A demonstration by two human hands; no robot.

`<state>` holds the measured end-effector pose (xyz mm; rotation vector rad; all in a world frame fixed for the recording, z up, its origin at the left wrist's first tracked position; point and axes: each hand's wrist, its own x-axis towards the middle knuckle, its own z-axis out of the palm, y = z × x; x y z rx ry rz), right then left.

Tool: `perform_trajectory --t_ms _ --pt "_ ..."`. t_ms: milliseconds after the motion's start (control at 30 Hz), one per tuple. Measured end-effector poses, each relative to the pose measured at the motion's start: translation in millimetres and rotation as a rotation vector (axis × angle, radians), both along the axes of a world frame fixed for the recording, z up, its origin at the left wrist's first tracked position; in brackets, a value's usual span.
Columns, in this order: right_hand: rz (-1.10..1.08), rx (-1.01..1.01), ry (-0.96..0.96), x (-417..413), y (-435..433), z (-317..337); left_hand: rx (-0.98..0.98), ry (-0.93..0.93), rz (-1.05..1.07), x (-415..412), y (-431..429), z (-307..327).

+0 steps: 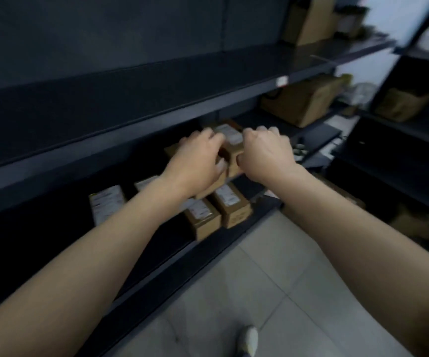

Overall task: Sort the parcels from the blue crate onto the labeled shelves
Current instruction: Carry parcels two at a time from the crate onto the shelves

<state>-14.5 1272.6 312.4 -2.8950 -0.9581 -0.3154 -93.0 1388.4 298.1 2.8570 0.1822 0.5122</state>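
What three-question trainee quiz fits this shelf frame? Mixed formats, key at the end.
1. True or false: the left hand hangs idle while the right hand alone grips the parcel.
2. Multiple choice: the labelled boxes below the held parcel sit on: A) the tiled floor; B) a dark shelf; C) a blue crate.
3. Fill in: the top of the held parcel bears a white ____.

Key: 1 false, fingers of both hands curl round it; 2 B; 3 label.
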Motion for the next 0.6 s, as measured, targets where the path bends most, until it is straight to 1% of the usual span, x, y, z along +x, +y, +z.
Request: perform_trajectory --t_ms 100,267,400,500,600 --pt "-0.134 -0.028 -0.165 -4 -72 31 0.191 -0.096 -0.187 24 -63 37" --pt "-0.390 -0.069 -0.337 -3 -196 69 0.354 -0.268 -0.432 61 -176 76" --pt "-0.585 -0.109 -0.401 -1 -305 81 0.322 -0.376 -0.619 94 -282 94" --pt "-0.746 -0.115 -0.380 -1 -393 84 0.284 -0.434 -0.773 117 -374 100" --pt "-0.916 -0.133 -0.336 -8 -477 81 0.217 -0.441 -0.925 130 -467 96"
